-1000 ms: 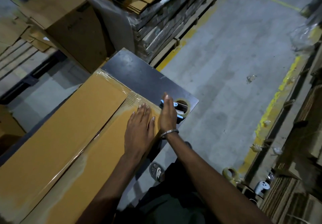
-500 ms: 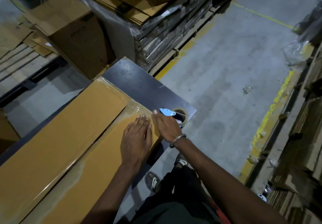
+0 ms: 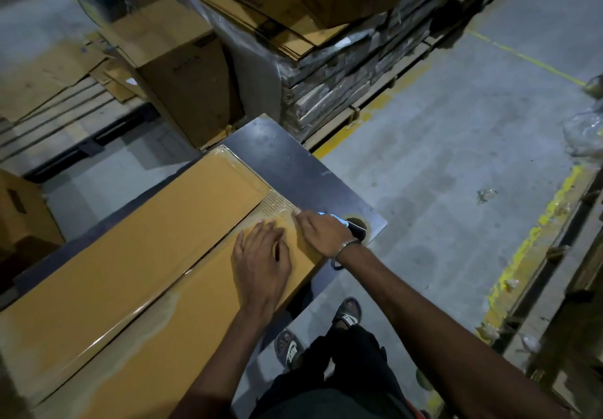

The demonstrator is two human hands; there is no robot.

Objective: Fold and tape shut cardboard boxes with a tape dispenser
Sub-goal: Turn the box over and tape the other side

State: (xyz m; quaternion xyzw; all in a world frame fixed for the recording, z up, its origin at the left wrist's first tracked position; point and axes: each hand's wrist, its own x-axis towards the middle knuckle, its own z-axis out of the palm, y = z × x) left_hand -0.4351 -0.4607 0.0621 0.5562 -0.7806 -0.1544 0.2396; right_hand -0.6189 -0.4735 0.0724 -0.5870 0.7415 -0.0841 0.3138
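1. Stretching along a dark table (image 3: 293,161), the long taped cardboard box (image 3: 130,255) ends short of the table's far edge; bare concrete floor (image 3: 440,157) lies to the right.
2. Left hand (image 3: 261,262) presses flat on the box, fingers spread.
3. Right hand (image 3: 321,231) smooths the box's end, fingers straight and together, beside the tape dispenser (image 3: 354,225).

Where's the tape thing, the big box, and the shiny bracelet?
tape dispenser (image 3: 350,225): head view, on its dark body beside the right hand.
cardboard box (image 3: 137,249): head view, on its top flap.
bracelet (image 3: 346,245): head view, on the band.

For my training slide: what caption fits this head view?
Both hands, left hand and right hand, press tape flat on the cardboard box.
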